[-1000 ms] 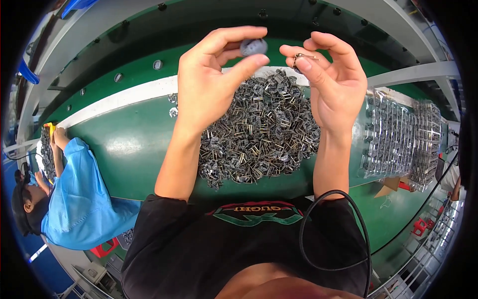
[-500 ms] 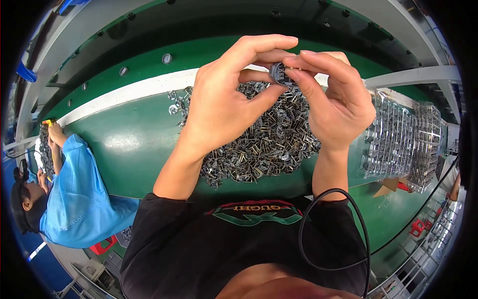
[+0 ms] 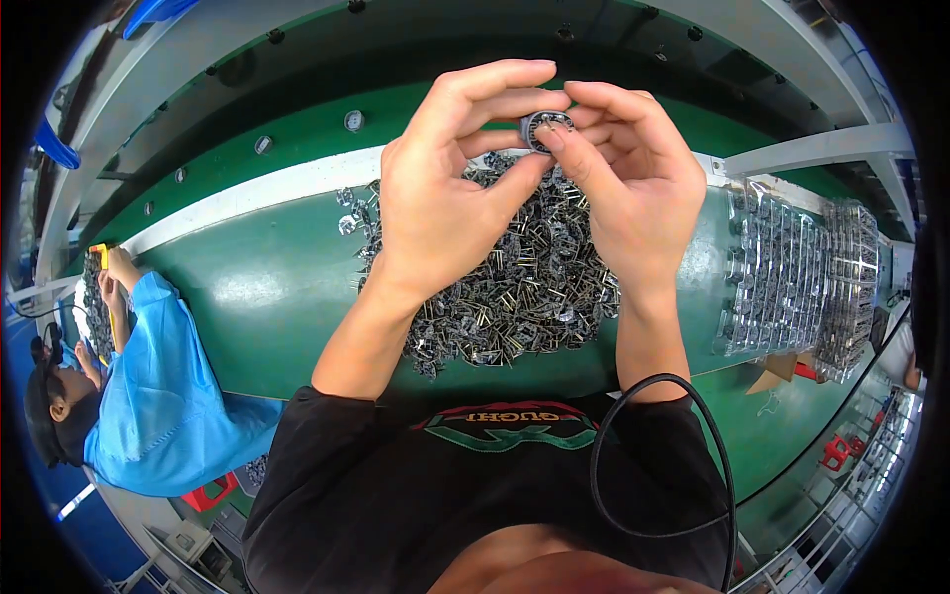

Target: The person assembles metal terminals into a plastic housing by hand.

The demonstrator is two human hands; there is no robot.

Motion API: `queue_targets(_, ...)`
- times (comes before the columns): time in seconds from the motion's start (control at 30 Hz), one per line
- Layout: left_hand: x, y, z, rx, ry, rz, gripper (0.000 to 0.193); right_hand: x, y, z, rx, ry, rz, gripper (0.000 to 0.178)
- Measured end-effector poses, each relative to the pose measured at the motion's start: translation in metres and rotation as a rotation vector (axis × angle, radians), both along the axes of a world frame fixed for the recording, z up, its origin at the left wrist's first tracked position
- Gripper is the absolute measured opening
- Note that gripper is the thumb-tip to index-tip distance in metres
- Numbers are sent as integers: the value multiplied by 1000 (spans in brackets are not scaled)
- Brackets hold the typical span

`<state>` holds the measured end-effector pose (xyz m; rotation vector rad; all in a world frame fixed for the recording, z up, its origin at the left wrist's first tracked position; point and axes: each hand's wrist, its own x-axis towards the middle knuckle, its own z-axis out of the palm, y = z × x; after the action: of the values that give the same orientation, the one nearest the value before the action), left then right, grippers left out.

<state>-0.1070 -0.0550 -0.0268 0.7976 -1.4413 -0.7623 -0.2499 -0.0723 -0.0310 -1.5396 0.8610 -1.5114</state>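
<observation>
Between my hands, above the table, is a small round dark part with a grey rim (image 3: 528,134) and fine detail on its face. My left hand (image 3: 440,183) pinches its left edge between thumb and fingers. Curled around the other side, my right hand (image 3: 638,183) has its thumb against the part's face, with the fingers partly behind it. Whether the right fingertips hold anything else is hidden. Below the hands lies a heap of small dark parts with metal pins (image 3: 515,297) on the green table (image 3: 257,287).
Clear plastic trays filled with parts (image 3: 777,272) are stacked at the right. Beyond the white strip (image 3: 247,203), round parts (image 3: 354,121) sit spaced along a green surface. At left, a person in blue (image 3: 173,386) works. A black cable (image 3: 597,475) loops beside my right arm.
The round part has turned so its ringed face shows more. My right hand has shifted left, its thumb now over that face. My left hand keeps its pinch.
</observation>
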Motion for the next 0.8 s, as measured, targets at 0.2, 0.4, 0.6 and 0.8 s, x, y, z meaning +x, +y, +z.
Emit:
queue_targets(0.2,1,-1,0,67,41,-25,57,-1,0,5,-388,184,-183,15)
queue_targets(0.4,1,0,0,66,39,-37,57,-4,0,7,-323,235,-143,15)
queue_targets(0.6,1,2,0,100,39,-69,55,-9,-1,13,-369,320,-155,15)
queue_targets(0.8,8,8,9,121,51,-97,58,-9,1,10,-278,312,-132,16)
